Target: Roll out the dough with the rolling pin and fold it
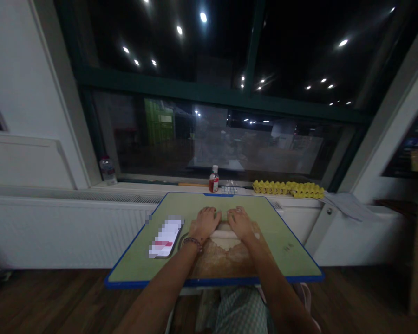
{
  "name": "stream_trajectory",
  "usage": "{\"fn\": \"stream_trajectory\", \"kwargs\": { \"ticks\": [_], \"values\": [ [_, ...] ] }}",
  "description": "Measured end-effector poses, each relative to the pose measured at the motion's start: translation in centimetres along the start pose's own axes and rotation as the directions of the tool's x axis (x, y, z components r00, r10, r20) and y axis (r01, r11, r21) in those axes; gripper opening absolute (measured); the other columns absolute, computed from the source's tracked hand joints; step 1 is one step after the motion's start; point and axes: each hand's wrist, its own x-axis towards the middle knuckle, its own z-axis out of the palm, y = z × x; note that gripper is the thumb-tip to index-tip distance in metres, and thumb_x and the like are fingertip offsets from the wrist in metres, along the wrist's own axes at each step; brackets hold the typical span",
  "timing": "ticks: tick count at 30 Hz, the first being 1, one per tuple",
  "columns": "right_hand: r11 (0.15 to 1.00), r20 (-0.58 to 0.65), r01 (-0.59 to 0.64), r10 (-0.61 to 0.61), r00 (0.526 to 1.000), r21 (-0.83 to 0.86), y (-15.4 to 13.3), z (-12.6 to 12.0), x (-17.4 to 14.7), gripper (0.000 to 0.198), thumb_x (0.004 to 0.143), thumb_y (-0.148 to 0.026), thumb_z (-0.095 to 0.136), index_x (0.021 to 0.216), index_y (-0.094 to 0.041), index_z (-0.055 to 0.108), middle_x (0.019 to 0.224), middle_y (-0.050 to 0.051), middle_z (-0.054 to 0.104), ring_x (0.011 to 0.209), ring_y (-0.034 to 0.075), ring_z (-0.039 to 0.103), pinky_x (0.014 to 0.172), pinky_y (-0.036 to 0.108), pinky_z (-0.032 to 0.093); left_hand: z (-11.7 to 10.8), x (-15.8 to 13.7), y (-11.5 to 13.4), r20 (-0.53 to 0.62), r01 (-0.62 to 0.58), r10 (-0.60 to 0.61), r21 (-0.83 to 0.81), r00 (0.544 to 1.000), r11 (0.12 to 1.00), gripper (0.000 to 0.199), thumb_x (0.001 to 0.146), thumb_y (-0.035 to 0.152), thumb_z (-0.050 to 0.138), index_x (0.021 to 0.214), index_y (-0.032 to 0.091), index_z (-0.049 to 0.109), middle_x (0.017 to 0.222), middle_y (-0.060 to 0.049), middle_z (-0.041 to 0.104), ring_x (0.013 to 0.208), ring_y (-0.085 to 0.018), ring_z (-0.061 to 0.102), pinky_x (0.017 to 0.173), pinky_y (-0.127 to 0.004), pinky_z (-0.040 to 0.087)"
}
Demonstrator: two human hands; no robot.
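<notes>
Brown, crinkled sheet (225,265) nearest; across it, pale, smooth cylinder (225,234), just nearer than left hand (207,221) and right hand (240,222), both palm-down with bent fingers; whether gripping, cannot tell. Glossy, flat phone (167,239) to their left; beyond, rightward, bumpy yellow carton (288,189).

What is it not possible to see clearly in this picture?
In the head view:
Screen of the phone: covered by pixelation.
Palms of the left hand and right hand: hidden by their backs.
Small bottle: print too small.
Dark panel: cut off by right edge.
</notes>
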Motion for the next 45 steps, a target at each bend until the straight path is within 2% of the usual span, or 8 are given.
{"fn": "stream_trajectory", "kwargs": {
  "ticks": [7, 12, 14, 17, 23, 29, 40, 45],
  "values": [
    [0.999, 0.018, -0.022, 0.023, 1.000, -0.045, 0.5, 0.5, 0.8, 0.036, 0.101, -0.030, 0.037, 0.112, -0.016, 0.069, 0.116, 0.009, 0.070, 0.123, 0.020, 0.051, 0.109, 0.034, 0.031, -0.2, -0.1, 0.1, -0.090, -0.111, 0.110, -0.014, 0.990, 0.994, 0.030, 0.099, 0.029, 0.041, 0.100, 0.015, 0.067, 0.107, -0.011, 0.071, 0.106, -0.024, 0.061, 0.096, -0.036, 0.042],
    [0.993, 0.083, 0.043, -0.034, 0.996, -0.112, 0.3, 0.0, 0.9, 0.036, 0.101, -0.025, 0.036, 0.114, -0.013, 0.067, 0.117, 0.011, 0.069, 0.116, 0.021, 0.056, 0.108, 0.036, 0.032, 0.4, -0.3, 0.0, -0.066, -0.219, 0.221, 0.031, 0.973, 0.975, 0.029, 0.098, 0.036, 0.045, 0.101, 0.016, 0.066, 0.107, -0.010, 0.070, 0.108, -0.024, 0.059, 0.098, -0.037, 0.040],
    [0.991, 0.101, 0.055, -0.043, 0.994, -0.118, 0.2, -0.2, 0.9, 0.036, 0.101, -0.024, 0.036, 0.114, -0.012, 0.067, 0.117, 0.012, 0.069, 0.116, 0.021, 0.055, 0.109, 0.036, 0.030, 0.7, -0.4, -0.1, -0.024, -0.171, 0.172, 0.055, 0.985, 0.984, 0.032, 0.097, 0.039, 0.046, 0.102, 0.016, 0.067, 0.110, -0.011, 0.069, 0.111, -0.026, 0.057, 0.098, -0.039, 0.040],
    [0.997, 0.069, -0.003, 0.009, 0.998, -0.078, 0.1, -0.4, 1.1, 0.038, 0.102, -0.025, 0.034, 0.109, -0.012, 0.069, 0.112, 0.012, 0.071, 0.117, 0.020, 0.055, 0.109, 0.033, 0.030, 0.8, -0.5, 0.0, 0.034, -0.077, 0.075, 0.090, 0.997, 0.993, 0.034, 0.095, 0.041, 0.048, 0.102, 0.015, 0.067, 0.114, -0.013, 0.069, 0.113, -0.028, 0.057, 0.096, -0.041, 0.041],
    [0.997, 0.027, -0.049, 0.050, 0.998, -0.056, 0.0, -0.6, 1.4, 0.037, 0.101, -0.025, 0.035, 0.104, -0.013, 0.070, 0.108, 0.012, 0.071, 0.117, 0.020, 0.053, 0.104, 0.032, 0.033, -0.4, -0.3, 0.7, 0.106, 0.011, -0.022, 0.103, 0.994, 0.995, 0.039, 0.095, 0.043, 0.043, 0.104, 0.014, 0.068, 0.115, -0.014, 0.069, 0.115, -0.029, 0.057, 0.096, -0.040, 0.041],
    [0.994, 0.017, -0.077, 0.079, 0.997, -0.083, 0.1, -0.5, 1.2, 0.032, 0.097, -0.021, 0.040, 0.104, -0.017, 0.070, 0.108, 0.010, 0.071, 0.114, 0.020, 0.053, 0.104, 0.033, 0.033, -0.2, 0.3, 0.4, 0.142, 0.038, -0.051, 0.092, 0.989, 0.995, 0.042, 0.095, 0.045, 0.043, 0.103, 0.013, 0.070, 0.113, -0.014, 0.071, 0.114, -0.029, 0.059, 0.095, -0.040, 0.043],
    [0.985, -0.002, -0.136, 0.136, 0.991, -0.103, -0.3, -1.1, 1.5, 0.039, 0.100, -0.025, 0.035, 0.101, -0.013, 0.071, 0.106, 0.014, 0.071, 0.108, 0.021, 0.055, 0.098, 0.029, 0.037, 0.2, 1.1, 0.2, 0.102, 0.039, -0.052, 0.122, 0.993, 0.992, 0.041, 0.097, 0.043, 0.040, 0.100, 0.016, 0.071, 0.109, -0.013, 0.072, 0.110, -0.027, 0.061, 0.094, -0.037, 0.043],
    [0.986, 0.001, -0.129, 0.130, 0.992, -0.108, -0.2, -1.1, 1.6, 0.037, 0.100, -0.025, 0.036, 0.098, -0.016, 0.071, 0.104, 0.012, 0.071, 0.107, 0.021, 0.055, 0.095, 0.030, 0.038, 0.4, 1.3, 0.0, 0.112, 0.044, -0.058, 0.123, 0.992, 0.991, 0.043, 0.097, 0.043, 0.039, 0.099, 0.015, 0.072, 0.110, -0.013, 0.072, 0.109, -0.028, 0.061, 0.093, -0.039, 0.043]
  ]
}}
